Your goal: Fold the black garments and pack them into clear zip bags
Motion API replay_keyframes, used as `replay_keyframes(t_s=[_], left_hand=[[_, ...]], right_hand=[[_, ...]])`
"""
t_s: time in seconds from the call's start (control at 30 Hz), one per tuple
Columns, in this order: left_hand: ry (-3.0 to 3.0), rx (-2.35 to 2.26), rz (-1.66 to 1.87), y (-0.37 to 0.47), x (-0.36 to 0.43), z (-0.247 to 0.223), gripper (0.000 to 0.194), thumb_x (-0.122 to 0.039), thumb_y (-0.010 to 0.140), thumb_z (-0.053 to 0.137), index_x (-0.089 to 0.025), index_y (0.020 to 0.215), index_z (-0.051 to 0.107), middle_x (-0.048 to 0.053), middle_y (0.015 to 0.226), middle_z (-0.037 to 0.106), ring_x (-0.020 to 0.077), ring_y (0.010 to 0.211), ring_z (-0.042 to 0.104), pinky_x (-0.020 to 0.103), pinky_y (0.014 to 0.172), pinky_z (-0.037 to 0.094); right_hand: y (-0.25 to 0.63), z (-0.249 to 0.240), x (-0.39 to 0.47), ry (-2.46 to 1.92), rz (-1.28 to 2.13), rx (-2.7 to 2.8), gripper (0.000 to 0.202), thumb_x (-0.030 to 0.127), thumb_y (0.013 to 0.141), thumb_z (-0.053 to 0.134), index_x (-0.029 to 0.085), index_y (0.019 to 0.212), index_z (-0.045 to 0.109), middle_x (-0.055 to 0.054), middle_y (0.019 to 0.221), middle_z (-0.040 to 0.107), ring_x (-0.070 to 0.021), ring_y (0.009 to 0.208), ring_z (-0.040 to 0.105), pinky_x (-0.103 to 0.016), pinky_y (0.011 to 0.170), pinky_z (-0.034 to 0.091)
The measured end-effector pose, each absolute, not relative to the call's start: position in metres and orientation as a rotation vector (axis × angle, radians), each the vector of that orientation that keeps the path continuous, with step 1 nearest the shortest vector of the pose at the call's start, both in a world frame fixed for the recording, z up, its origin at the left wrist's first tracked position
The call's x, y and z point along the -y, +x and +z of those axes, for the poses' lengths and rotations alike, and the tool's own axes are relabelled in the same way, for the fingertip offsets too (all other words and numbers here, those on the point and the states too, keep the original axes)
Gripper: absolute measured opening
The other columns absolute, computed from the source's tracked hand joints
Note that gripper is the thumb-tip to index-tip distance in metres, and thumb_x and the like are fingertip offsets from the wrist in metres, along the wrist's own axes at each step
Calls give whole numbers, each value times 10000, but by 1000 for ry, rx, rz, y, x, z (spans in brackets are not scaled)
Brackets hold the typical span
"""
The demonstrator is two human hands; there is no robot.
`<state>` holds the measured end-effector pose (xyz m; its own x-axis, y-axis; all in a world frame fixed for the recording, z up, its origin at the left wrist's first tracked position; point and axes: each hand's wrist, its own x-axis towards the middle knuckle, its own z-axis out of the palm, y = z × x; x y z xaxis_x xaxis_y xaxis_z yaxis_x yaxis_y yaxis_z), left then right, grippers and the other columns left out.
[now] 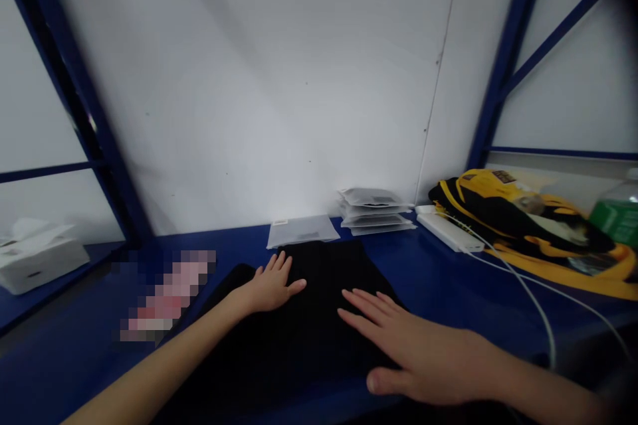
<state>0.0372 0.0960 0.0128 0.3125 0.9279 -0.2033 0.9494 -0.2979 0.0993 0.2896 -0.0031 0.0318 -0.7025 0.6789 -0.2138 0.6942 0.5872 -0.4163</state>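
A black cloth (319, 332) lies spread on the blue table in front of me, its far edge near the back. My left hand (273, 282) rests on the cloth's left part, fingers apart and holding nothing. Over the right side of the cloth is my right hand (406, 339), its fingers stretched out and thumb apart, with nothing held. Just beyond the cloth's far edge lies a flat translucent bag (303, 230).
Several stacked clear packets (376, 212) stand against the wall. At right are a white power bank (451, 231) with cables, a yellow and black bag (538, 222) and a green bottle (618, 212). A tissue pack (42, 262) and a pixelated object (169, 295) lie left on the blue table (423, 279).
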Motion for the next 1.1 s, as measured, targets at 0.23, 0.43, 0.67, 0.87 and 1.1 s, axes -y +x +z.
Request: replay_keyframes(t_s=[0.23,0.43,0.67,0.87,1.1], left_hand=[[2352,-1796,-233,40,-92,20,838,-648,789,195,-49,1374,176,189,1438,61,338,1316,35,538,1013,156],[2489,-1730,-154,62,-99,31,782,-610,814,212,-59,1369,198,195,1440,117,320,1322,66,518,1018,170],[2604,-1539,-63,83,-118,10,749,-601,837,117,-92,1387,119,132,1459,24,293,1329,-14,528,1027,122],[2663,-1453,-57,83,-126,15,708,-584,838,196,-79,1321,313,179,1412,251,302,1303,195,476,1016,210],[2635,-1757,129,63,-132,25,628,-545,841,252,-122,1298,335,179,1412,243,331,1296,187,469,995,244]], right_hand=[[301,4,12,1391,-736,-2815,627,536,847,334,308,1386,111,-9,1464,-5,-260,1324,-36,-503,1066,35],[306,25,-2,1287,-781,-2833,688,561,820,372,257,1393,142,-54,1467,59,-266,1328,41,-471,1071,92],[321,46,-104,1852,-187,-2901,666,475,808,421,166,1373,248,-116,1430,225,-278,1303,185,-439,1042,188],[366,40,-197,2355,245,-2334,654,245,729,506,136,1339,296,-203,1360,289,-360,1214,304,-473,947,272],[405,34,-229,2526,275,-2206,497,356,840,404,105,1269,395,-222,1125,519,-311,1017,504,-398,794,372]])
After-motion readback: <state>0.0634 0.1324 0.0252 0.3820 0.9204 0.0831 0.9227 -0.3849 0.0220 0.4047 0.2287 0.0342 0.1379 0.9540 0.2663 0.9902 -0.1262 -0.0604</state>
